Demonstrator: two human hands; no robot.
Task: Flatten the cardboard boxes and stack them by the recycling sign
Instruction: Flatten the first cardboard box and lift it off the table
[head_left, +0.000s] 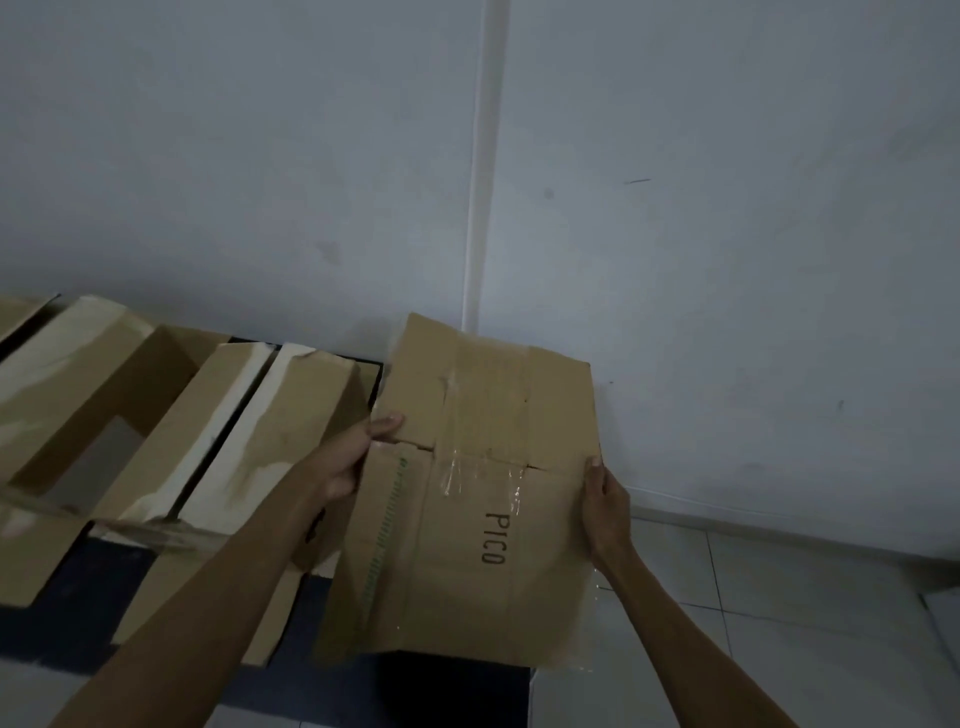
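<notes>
While gripped by both hands' curled fingers (387, 423): flattened, creased, tape-glossed brown cardboard box (467, 519).

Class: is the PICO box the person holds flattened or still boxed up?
Flattened: the PICO box shows as one flat panel between left hand and right hand.

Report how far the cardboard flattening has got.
Done: the box marked PICO looks flattened, its tape still on. In hand: the left hand and right hand grip its opposite edges, holding it up near the wall. Left: the open boxes on the left look unflattened. No recycling sign is in view, so stacking cannot be judged.
</notes>
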